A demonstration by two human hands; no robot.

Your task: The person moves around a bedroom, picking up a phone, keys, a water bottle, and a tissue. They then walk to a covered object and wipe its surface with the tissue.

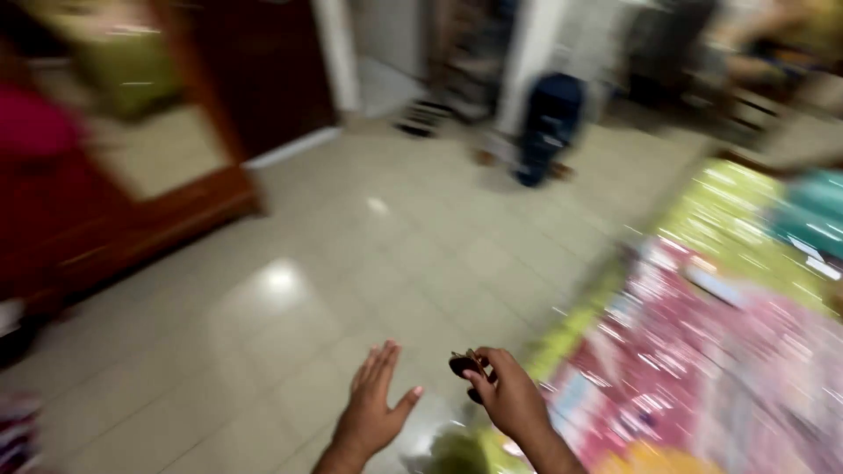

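Note:
The view is smeared by motion. My left hand [373,405] is low in the middle of the frame, held flat with the fingers together and the thumb out, holding nothing. Just to its right, my right hand [507,395] pinches a small dark object [465,363] between thumb and fingertips; I cannot tell what the object is. Both hands hover over the pale tiled floor [369,263], beside the edge of a bed with a pink and green patterned cover [702,351].
A dark wooden wardrobe with a mirror [167,167] stands at the left. A dark blue bag [549,123] sits on the floor at the far side near a white doorway. A teal object [812,215] lies on the bed at the right.

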